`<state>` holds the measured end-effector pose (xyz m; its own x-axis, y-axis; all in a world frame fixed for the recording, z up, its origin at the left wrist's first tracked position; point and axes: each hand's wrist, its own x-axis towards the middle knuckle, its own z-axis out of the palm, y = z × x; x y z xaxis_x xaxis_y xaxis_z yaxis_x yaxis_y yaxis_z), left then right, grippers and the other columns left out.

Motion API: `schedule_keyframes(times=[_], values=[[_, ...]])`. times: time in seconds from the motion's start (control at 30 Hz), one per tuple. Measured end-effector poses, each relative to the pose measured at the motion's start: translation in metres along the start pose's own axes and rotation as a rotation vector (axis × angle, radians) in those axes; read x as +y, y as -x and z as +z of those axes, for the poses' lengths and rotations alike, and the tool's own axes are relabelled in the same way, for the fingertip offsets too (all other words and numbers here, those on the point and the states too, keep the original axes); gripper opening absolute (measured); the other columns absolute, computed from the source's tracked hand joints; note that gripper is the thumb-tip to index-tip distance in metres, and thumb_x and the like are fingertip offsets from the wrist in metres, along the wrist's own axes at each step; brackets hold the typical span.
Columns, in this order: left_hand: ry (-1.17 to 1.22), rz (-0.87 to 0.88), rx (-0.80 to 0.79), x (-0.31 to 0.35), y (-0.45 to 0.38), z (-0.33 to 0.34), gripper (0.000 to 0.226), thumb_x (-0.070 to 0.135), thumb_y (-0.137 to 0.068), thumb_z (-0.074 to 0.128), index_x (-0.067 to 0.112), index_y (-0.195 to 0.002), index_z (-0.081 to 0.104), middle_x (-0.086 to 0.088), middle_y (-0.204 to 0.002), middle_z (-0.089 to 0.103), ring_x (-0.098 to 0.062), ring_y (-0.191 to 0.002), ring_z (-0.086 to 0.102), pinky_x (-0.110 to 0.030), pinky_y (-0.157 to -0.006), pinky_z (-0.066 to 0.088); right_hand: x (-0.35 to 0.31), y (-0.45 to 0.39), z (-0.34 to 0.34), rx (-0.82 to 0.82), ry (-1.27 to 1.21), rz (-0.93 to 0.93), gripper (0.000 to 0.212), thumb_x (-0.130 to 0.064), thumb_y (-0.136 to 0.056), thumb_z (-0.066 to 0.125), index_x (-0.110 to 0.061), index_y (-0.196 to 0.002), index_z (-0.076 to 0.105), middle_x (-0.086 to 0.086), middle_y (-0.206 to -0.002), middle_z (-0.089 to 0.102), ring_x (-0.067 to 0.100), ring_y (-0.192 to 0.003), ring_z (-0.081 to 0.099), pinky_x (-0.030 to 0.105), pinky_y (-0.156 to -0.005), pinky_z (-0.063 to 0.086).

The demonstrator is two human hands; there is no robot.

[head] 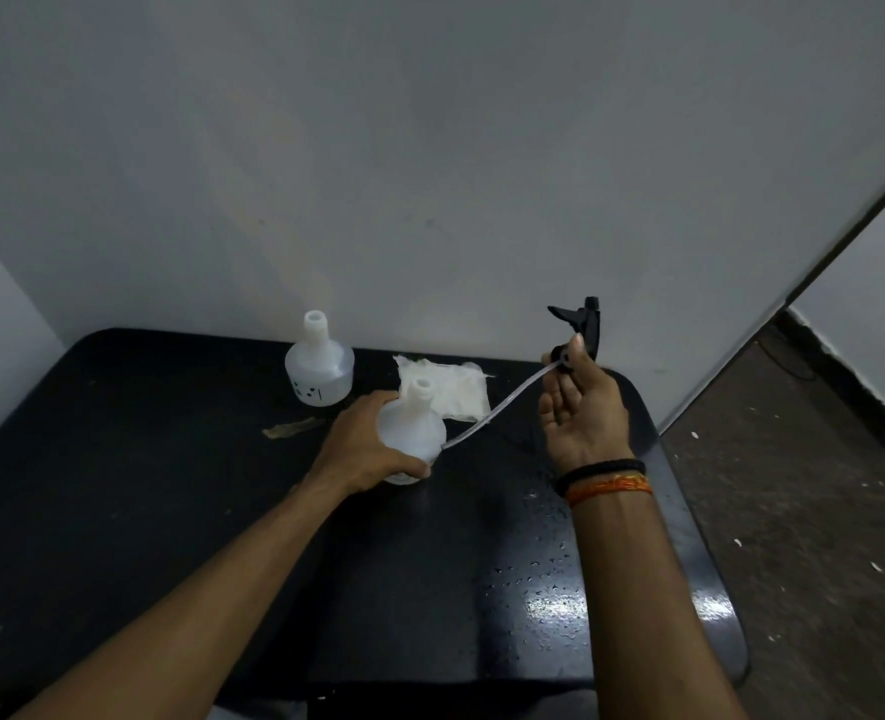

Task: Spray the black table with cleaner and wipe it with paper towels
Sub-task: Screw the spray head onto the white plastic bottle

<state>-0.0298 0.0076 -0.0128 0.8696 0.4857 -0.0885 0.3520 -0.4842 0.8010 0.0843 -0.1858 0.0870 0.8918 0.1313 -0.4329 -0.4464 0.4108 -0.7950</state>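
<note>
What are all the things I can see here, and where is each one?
black table: one, black, fills the lower view, against the wall; wet droplets on its right part
white bottles: two, translucent white, both without caps; one stands at the table's back edge, one is gripped nearer the middle
spray head: one, black, held up above the table's right back corner, off any bottle
dip tube: one, clear, runs from the spray head down towards the held bottle
paper towel: one, white, crumpled flat behind the held bottle
scrap: one, brownish, on the table left of the held bottle
wall: one, pale grey, behind the table
floor: dark, speckled, to the right
wristbands: black and orange, right wrist
left hand: grips the held bottle
right hand: pinches the spray head
</note>
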Motion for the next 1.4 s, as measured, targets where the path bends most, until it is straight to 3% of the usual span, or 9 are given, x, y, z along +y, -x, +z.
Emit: schedule_keyframes(times=[0.13, 0.33, 0.57, 0.67, 0.77, 1.0, 1.13, 1.3, 1.4], values=[[-0.051, 0.032, -0.03, 0.021, -0.016, 0.03, 0.115, 0.05, -0.05, 0.095, 0.021, -0.147, 0.04, 0.0, -0.146, 0.046, -0.022, -0.131, 0.046, -0.04, -0.107, 0.044, -0.003, -0.002, 0.0, 0.03, 0.04, -0.051, 0.032, -0.032, -0.08, 0.082, -0.01, -0.101, 0.074, 0.007, -0.1, 0.079, 0.01, -0.078, 0.07, 0.023, -0.066, 0.052], [-0.173, 0.165, -0.092, 0.064, -0.061, 0.074, 0.09, 0.067, -0.047, 0.088, 0.024, -0.12, 0.058, 0.006, -0.115, 0.065, -0.018, -0.108, 0.059, -0.039, -0.095, 0.052, -0.011, -0.01, -0.008, 0.087, 0.054, -0.129, 0.026, -0.029, -0.08, 0.082, -0.01, -0.097, 0.075, 0.009, -0.102, 0.079, 0.008, -0.07, 0.066, 0.022, -0.06, 0.05], [-0.196, 0.22, -0.114, 0.08, -0.087, 0.115, 0.09, 0.064, -0.05, 0.089, 0.021, -0.121, 0.054, 0.002, -0.12, 0.061, -0.022, -0.111, 0.053, -0.043, -0.098, 0.048, -0.02, -0.017, -0.022, 0.16, 0.038, -0.128, 0.014, -0.021, -0.082, 0.081, -0.011, -0.079, 0.071, 0.009, -0.086, 0.071, 0.013, -0.068, 0.058, 0.019, -0.048, 0.044], [-0.215, 0.221, -0.102, 0.085, -0.096, 0.125, 0.091, 0.066, -0.048, 0.088, 0.02, -0.12, 0.055, 0.002, -0.12, 0.063, -0.025, -0.111, 0.056, -0.042, -0.097, 0.047, -0.023, -0.021, -0.029, 0.191, 0.043, -0.127, 0.016, -0.022, -0.083, 0.08, -0.009, -0.084, 0.07, 0.01, -0.087, 0.068, 0.016, -0.073, 0.058, 0.019, -0.047, 0.045], [-0.231, 0.213, -0.058, 0.089, -0.104, 0.133, 0.094, 0.067, -0.047, 0.087, 0.02, -0.122, 0.055, 0.0, -0.122, 0.062, -0.026, -0.112, 0.056, -0.037, -0.092, 0.044, -0.025, -0.023, -0.035, 0.203, 0.041, -0.123, 0.019, -0.024, -0.082, 0.08, -0.008, -0.09, 0.072, 0.013, -0.091, 0.077, 0.011, -0.065, 0.064, 0.019, -0.049, 0.048], [-0.27, 0.211, -0.025, 0.098, -0.118, 0.136, 0.088, 0.069, -0.046, 0.084, 0.023, -0.117, 0.06, 0.001, -0.114, 0.067, -0.022, -0.105, 0.064, -0.044, -0.092, 0.053, -0.026, -0.028, -0.042, 0.225, 0.062, -0.118, 0.02, -0.027, -0.081, 0.081, -0.012, -0.093, 0.074, 0.008, -0.097, 0.079, 0.013, -0.078, 0.071, 0.025, -0.062, 0.05], [-0.264, 0.233, -0.011, 0.094, -0.117, 0.134, 0.097, 0.068, -0.045, 0.087, 0.021, -0.123, 0.055, -0.003, -0.121, 0.061, -0.025, -0.11, 0.058, -0.043, -0.096, 0.05, -0.026, -0.026, -0.041, 0.222, 0.043, -0.115, 0.025, -0.025, -0.082, 0.08, -0.008, -0.099, 0.074, 0.011, -0.099, 0.079, 0.013, -0.077, 0.069, 0.023, -0.059, 0.05], [-0.207, 0.261, -0.001, 0.082, -0.108, 0.116, 0.101, 0.065, -0.052, 0.086, 0.02, -0.134, 0.049, -0.005, -0.132, 0.053, -0.026, -0.118, 0.051, -0.044, -0.1, 0.046, -0.024, -0.023, -0.034, 0.2, 0.046, -0.112, 0.029, -0.022, -0.082, 0.08, -0.001, -0.101, 0.074, 0.012, -0.092, 0.075, 0.01, -0.059, 0.062, 0.018, -0.045, 0.047], [-0.152, 0.258, 0.04, 0.062, -0.095, 0.094, 0.093, 0.057, -0.061, 0.088, 0.016, -0.135, 0.049, -0.006, -0.132, 0.053, -0.024, -0.12, 0.05, -0.04, -0.101, 0.045, -0.017, -0.022, -0.027, 0.165, 0.076, -0.1, 0.022, -0.023, -0.082, 0.08, -0.006, -0.096, 0.075, 0.011, -0.101, 0.078, 0.014, -0.072, 0.07, 0.024, -0.057, 0.052]])
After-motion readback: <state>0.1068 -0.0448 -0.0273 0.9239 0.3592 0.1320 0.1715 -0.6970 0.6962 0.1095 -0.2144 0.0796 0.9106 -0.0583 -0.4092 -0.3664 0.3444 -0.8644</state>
